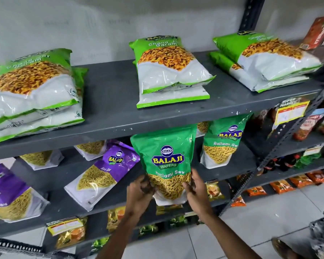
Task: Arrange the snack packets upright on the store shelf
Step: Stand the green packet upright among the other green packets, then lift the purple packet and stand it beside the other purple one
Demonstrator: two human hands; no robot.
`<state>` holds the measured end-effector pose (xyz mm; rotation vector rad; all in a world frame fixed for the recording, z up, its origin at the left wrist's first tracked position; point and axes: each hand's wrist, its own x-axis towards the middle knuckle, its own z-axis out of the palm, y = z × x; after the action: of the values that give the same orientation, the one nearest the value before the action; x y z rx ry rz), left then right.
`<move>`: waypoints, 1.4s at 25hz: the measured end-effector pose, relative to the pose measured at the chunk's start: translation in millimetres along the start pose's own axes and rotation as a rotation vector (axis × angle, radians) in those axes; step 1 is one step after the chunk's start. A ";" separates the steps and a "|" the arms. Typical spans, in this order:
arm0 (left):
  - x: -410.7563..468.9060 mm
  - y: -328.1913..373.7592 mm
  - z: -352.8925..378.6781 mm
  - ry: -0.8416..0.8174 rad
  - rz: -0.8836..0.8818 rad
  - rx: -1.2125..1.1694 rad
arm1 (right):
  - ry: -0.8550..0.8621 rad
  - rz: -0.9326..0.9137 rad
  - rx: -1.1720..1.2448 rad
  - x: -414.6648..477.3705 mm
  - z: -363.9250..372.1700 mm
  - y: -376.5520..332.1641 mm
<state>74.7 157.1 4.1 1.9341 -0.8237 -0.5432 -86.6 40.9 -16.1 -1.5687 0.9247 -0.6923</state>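
A green Ratlami Sev packet (166,157) stands upright at the front of the middle shelf (67,176). My left hand (140,191) grips its lower left edge and my right hand (195,189) grips its lower right edge. A second green Ratlami Sev packet (223,143) stands upright just to its right. To the left, purple Aloo Sev packets (101,174) (6,191) lie tilted back on the same shelf. More packets sit behind them, partly hidden.
The top shelf (110,101) carries three flat stacks of green-and-white Chana Jor Garam packets (168,68) (32,90) (266,60). A slotted metal post (281,146) separates a neighbouring rack of red and orange packets. Lower shelves hold small yellow packets. White floor tiles lie at lower right.
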 end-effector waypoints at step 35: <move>111.8 -125.1 -183.6 0.254 -0.316 0.264 | -0.176 0.462 0.329 18.1 243.3 -1.9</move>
<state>312.2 225.0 -24.8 2.3397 -0.4463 -0.3739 125.8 151.6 -62.7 -1.0546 0.9422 -0.3484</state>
